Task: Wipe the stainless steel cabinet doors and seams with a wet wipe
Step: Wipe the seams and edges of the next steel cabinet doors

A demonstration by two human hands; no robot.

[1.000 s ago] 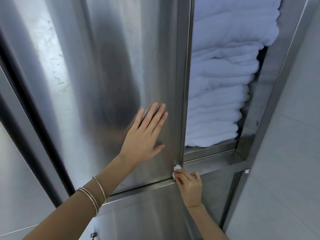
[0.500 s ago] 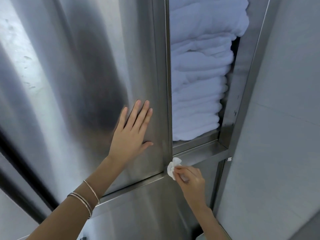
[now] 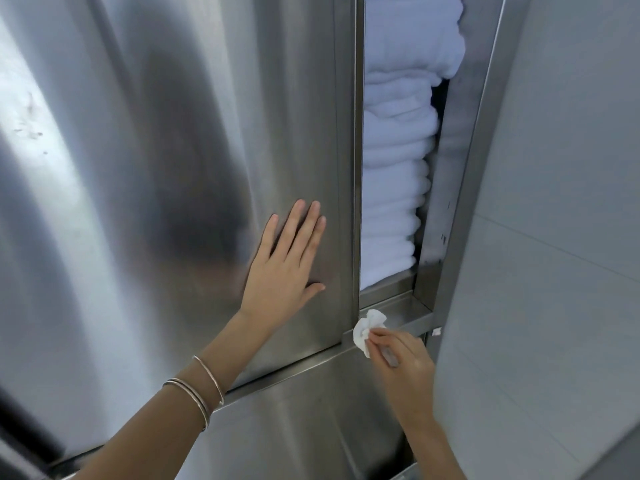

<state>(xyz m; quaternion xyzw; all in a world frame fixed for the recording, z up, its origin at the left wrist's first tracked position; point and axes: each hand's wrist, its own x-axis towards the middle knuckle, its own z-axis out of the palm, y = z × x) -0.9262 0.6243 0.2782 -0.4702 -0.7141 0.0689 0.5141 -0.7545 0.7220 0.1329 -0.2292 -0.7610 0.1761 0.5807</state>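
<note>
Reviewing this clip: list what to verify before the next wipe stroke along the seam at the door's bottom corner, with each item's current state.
1. Wet wipe in the right hand's grip: ok, pinched at the fingertips.
2. Wipe placed at the seam by the door's lower corner: ok.
3. Left hand flat on the cabinet door, bracing it: ok.
4. Ledge to the right of the wipe free of things: ok, bare metal shows.
5. Towels apart from the wipe: ok, stacked above the ledge.
6. Wipe wet enough: cannot tell.
</note>
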